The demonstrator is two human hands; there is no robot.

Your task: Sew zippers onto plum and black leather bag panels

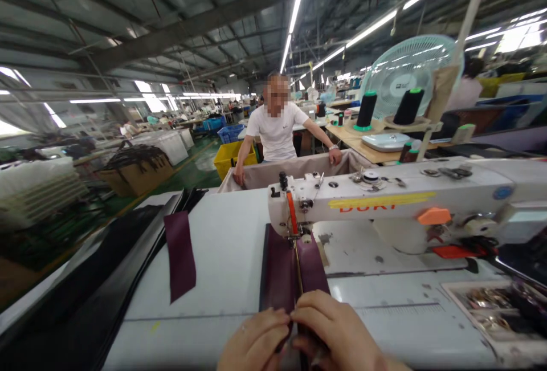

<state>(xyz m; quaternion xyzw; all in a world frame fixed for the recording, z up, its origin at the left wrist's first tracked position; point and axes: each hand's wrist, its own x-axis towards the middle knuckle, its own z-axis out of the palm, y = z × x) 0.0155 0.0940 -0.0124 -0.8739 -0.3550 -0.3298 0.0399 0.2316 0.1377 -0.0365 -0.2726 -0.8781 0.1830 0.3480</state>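
A dark purple leather-like piece (pixel 280 280) runs under the needle area of a white sewing machine (pixel 384 194). A narrow strip with a metallic glint, perhaps a zipper (pixel 298 271), lies along its middle. At the near end, my left hand (pixel 256 339) pinches the purple piece from the left. My right hand (pixel 335 328) closes on the same end from the right, its fingertips nearly meeting the left ones. Exactly which edges lie between the fingers is hidden. On the table to the left rests a separate purple piece (pixel 180 257).
Stacked black material (pixel 85 280) covers the left edge. At right sits a tray of small metal parts (pixel 491 308). Behind the machine a person (pixel 277 137) holds the rim of a fabric-lined bin (pixel 273 172). Thread cones (pixel 366 111) and a fan (pixel 410 74) stand beyond.
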